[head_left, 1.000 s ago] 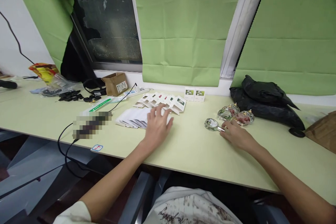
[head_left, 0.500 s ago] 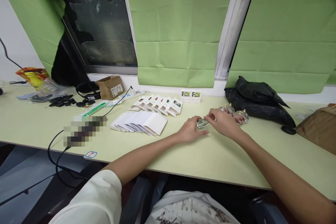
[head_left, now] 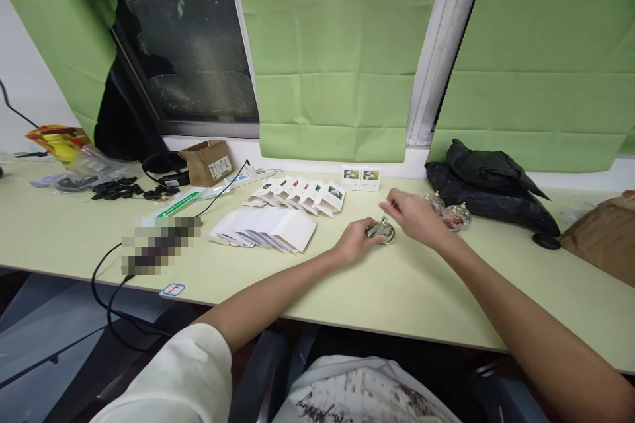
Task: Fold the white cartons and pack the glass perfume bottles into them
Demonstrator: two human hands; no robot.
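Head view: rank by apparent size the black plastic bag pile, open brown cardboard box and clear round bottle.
1. Black plastic bag pile
2. Open brown cardboard box
3. Clear round bottle, partly hidden by the left hand

Small round clear glass bottle (head_left: 381, 233) with greenish contents, narrow neck pointing up. Body held by the left hand (head_left: 356, 240) at the pale yellow-green tabletop (head_left: 397, 291); base contact indeterminate.
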